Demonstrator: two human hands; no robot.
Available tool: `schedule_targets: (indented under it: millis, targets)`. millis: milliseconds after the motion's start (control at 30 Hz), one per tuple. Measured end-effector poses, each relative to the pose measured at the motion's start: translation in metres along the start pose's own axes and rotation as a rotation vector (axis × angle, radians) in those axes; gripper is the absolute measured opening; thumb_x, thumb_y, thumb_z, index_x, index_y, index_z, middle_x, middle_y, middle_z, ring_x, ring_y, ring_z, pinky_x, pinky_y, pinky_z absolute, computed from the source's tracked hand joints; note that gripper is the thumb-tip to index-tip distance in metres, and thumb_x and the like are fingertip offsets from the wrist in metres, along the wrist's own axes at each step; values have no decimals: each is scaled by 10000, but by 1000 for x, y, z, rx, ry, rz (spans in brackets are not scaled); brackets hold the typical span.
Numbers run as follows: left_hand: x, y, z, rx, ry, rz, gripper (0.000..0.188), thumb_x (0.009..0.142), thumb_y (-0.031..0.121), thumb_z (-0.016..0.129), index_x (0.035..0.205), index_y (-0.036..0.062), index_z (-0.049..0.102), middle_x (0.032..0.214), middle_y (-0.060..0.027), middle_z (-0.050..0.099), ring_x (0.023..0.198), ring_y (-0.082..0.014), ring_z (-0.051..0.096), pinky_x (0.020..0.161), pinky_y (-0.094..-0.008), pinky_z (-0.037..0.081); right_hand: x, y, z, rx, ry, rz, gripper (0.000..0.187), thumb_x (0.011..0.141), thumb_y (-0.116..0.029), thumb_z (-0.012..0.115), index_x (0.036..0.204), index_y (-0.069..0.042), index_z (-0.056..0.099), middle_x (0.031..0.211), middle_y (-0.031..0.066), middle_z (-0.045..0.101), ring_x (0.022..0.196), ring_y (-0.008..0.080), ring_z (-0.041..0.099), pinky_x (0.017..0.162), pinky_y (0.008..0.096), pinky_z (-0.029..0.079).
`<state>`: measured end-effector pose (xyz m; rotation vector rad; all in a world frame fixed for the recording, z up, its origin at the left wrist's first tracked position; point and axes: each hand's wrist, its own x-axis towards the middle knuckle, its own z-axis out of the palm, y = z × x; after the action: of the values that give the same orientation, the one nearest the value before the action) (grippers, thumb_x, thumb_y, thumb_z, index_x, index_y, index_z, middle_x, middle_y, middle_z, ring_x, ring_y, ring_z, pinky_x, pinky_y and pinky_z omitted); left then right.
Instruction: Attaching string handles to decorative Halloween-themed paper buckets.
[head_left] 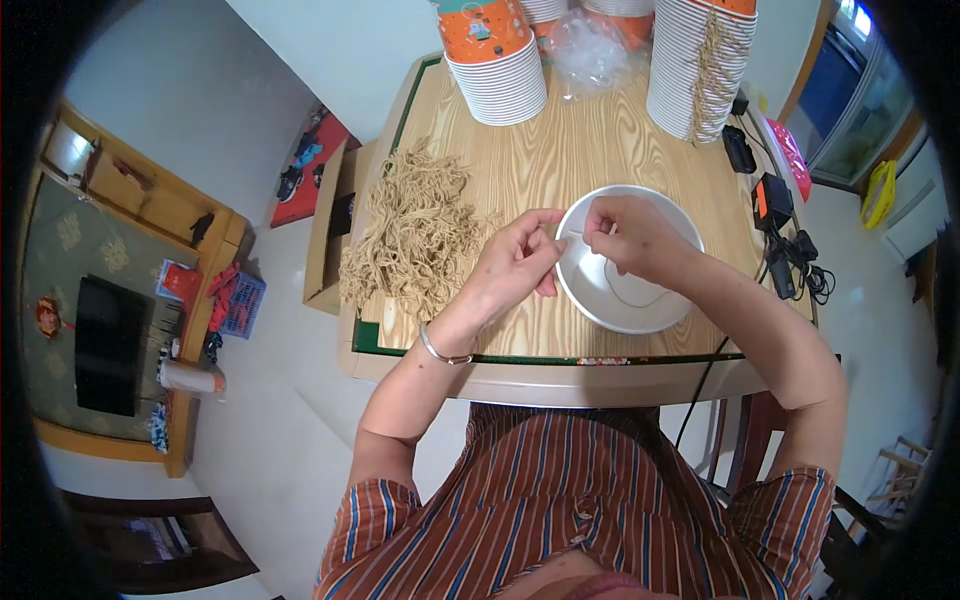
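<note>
A white paper bucket [622, 318] stands at the table's near side with its mouth facing up. My left hand [515, 262], a bangle on its wrist, grips the bucket's left wall at the rim, thumb and fingers closed there. Over the bucket's mouth my right hand [640, 240] is closed in a pinch close to that rim. From its fingers a thin cord [632, 302] hangs and curves across the inside of the bucket. The pinched end is too small to make out. Left of my left hand lies a loose heap of tan cords [415, 235].
Stacks of nested paper buckets [498, 85] stand at the back, the right stack [690, 85] draped with tan cords. Between them sits a clear plastic bag [592, 50]. Black adapters and cables [780, 235] lie along the right edge. A cardboard box [335, 225] stands beside the table's left side.
</note>
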<state>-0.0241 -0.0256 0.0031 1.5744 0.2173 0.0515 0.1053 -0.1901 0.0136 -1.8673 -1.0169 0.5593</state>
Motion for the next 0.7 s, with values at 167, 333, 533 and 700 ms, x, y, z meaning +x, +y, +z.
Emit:
schedule_targets:
  millis: [167,333,533,700]
  targets:
    - [0,0,-1,11,-17,9,322,986,110,574,1269,-36,525,841,1,576,654,-66,568,602,-207,494,1,7,-3,-15,-32,9,165,837,-152,619,759,-12,576,695,35,565,532,105,554,459,267,433]
    - [-1,-2,-3,12,-15,33,332,982,128,594,1273,-20,536,898,13,575,713,-58,557,646,-205,490,3,8,-4,-47,-8,-31,162,838,-150,619,760,-14,580,691,34,563,528,106,552,464,264,431]
    - [-1,-7,-4,-31,-32,32,352,972,143,616,1285,0,543,948,22,582,786,-52,556,697,-203,488,4,7,-2,-19,-14,-14,149,839,-136,628,763,-15,586,698,33,566,529,101,549,461,262,429]
    - [-1,-9,-4,-53,-31,39,368,968,147,624,1296,4,537,970,20,591,798,-52,560,711,-205,490,5,7,-1,10,-41,27,148,840,-133,627,763,-13,589,697,31,567,531,95,549,455,256,428]
